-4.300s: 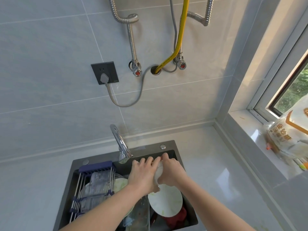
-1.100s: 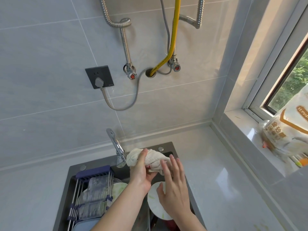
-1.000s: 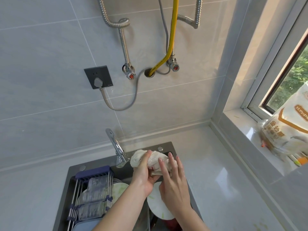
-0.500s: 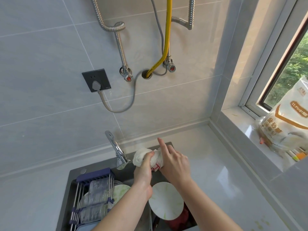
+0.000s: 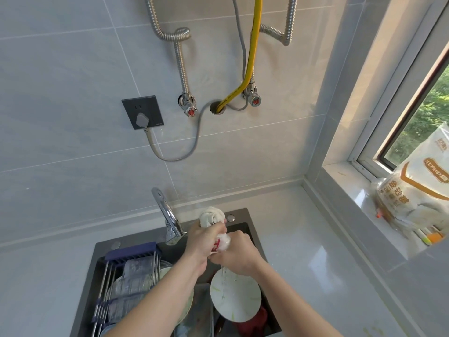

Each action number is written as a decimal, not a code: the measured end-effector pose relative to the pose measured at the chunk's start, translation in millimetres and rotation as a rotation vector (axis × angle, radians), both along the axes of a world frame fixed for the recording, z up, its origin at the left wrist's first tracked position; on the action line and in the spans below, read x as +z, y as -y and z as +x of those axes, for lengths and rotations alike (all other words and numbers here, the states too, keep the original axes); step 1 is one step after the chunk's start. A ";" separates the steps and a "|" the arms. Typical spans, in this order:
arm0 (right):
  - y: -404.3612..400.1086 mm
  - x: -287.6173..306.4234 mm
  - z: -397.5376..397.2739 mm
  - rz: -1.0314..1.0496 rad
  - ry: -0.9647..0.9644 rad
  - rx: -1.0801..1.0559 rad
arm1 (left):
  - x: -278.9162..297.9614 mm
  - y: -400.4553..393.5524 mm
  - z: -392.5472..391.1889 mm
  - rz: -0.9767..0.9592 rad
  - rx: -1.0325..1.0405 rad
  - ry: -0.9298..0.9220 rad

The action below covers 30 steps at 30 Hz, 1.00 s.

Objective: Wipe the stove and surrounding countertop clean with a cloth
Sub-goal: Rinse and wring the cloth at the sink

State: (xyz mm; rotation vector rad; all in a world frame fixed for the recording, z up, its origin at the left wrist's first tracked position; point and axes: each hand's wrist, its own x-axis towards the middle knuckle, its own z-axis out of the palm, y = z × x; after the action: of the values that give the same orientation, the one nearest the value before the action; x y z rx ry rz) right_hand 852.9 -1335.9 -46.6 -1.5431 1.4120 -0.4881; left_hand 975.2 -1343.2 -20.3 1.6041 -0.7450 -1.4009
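Over the dark sink [image 5: 252, 229], both hands clamped on a whitish cloth [image 5: 211, 216] twisted into a rope. Left hand [image 5: 202, 242] with fingers curled tight round the far part of the cloth, a bunched knot of fabric poking out beyond the knuckles. Right hand [image 5: 239, 252] just near and right of it, fingers wrapped round the other end, a patch of red print on the fabric visible between the two fists. Hands touching each other. Thin drips of water below the fists, falling toward a white plate [image 5: 235, 297] lying in the basin among other dishes. Chrome tap [image 5: 167, 215] just left of the cloth, arching over the sink. Wire dish rack [image 5: 126, 283] with clear containers across the left part of the basin. Pale countertop [image 5: 303, 251] stretching right of the sink to the tiled wall. On the far wall, a dark socket [image 5: 142, 111] with a grey plug, metal hoses and a yellow hose [image 5: 252, 52]. Printed bag [image 5: 418, 190] on the window sill at right.
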 end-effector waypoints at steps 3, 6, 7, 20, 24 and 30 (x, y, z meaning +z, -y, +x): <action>-7.2 4.6 -1.9 0.100 0.162 0.048 | -1.7 -1.3 7.6 -0.001 -0.116 -0.026; -13.9 4.9 -3.2 0.172 0.238 0.101 | -5.4 -7.7 10.8 0.006 -0.176 -0.043; -15.0 5.0 -3.5 0.191 0.251 0.109 | -7.5 -9.0 11.4 0.002 -0.183 -0.054; -24.7 -6.8 -2.7 0.278 0.190 0.032 | -15.0 -12.0 3.6 -0.033 -0.121 -0.090; -21.4 -4.8 0.9 0.030 -0.077 -0.092 | -10.4 -2.2 -7.3 -0.076 0.129 -0.054; -48.4 -15.5 -2.8 -0.789 -0.432 -0.284 | -9.9 6.6 -11.9 0.021 0.447 -0.189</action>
State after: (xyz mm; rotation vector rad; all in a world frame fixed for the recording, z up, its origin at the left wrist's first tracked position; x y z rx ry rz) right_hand 850.1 -1287.6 -62.2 -2.1683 1.9170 -1.0176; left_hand 963.3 -1349.8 -30.1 1.5114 -0.2389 -1.2089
